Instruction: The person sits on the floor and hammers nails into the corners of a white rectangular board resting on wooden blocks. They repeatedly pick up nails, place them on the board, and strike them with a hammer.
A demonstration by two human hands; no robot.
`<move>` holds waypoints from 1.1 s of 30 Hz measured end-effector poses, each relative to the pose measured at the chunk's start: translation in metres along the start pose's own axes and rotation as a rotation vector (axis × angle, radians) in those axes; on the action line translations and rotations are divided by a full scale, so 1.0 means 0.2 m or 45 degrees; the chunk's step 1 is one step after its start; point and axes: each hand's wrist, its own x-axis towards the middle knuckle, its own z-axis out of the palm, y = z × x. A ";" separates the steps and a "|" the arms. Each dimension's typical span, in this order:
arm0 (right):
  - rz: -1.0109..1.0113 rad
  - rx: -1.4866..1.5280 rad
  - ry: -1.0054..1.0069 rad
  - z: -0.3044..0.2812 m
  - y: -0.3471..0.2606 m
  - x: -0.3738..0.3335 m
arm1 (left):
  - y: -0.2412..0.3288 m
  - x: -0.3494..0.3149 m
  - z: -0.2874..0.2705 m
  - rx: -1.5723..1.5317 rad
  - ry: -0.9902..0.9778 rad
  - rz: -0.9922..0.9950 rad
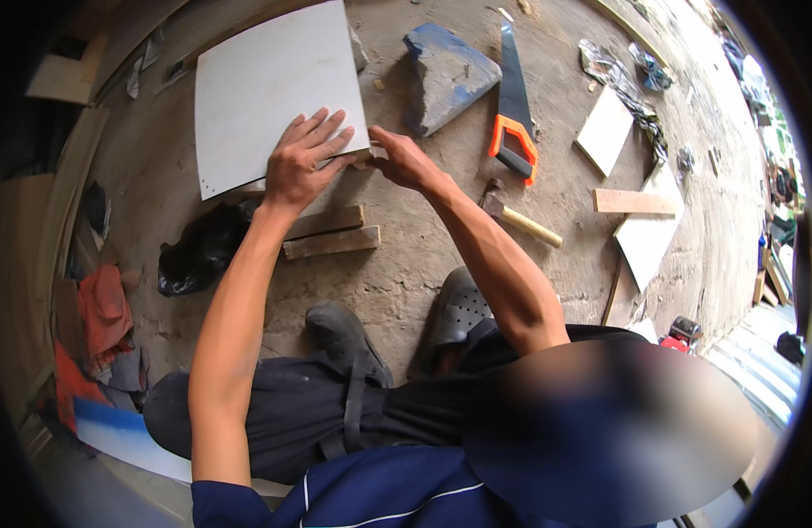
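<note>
A square white board [274,92] lies slightly raised off the floor, with small dark marks at its near left corner. My left hand [304,163] rests on the near right part of it, fingers spread flat and thumb along the near edge. At that same corner, my right hand [406,161] has its fingers curled against the board's right edge. A bit of wood [362,158] shows under the corner between my hands; the fingers hide most of it. Two short wooden battens [332,243] lie on the floor just nearer to me.
Right of the board lie a blue-and-grey concrete chunk [454,77], a handsaw [514,106] with an orange-and-black handle and a hammer [520,220]. White offcuts [606,132] and a wooden strip [633,201] are farther right. A black plastic bag [203,251] and red cloth [104,308] lie left.
</note>
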 end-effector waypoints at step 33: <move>-0.058 -0.133 0.067 -0.02 -0.01 0.00 | -0.03 0.01 0.01 0.066 -0.022 0.111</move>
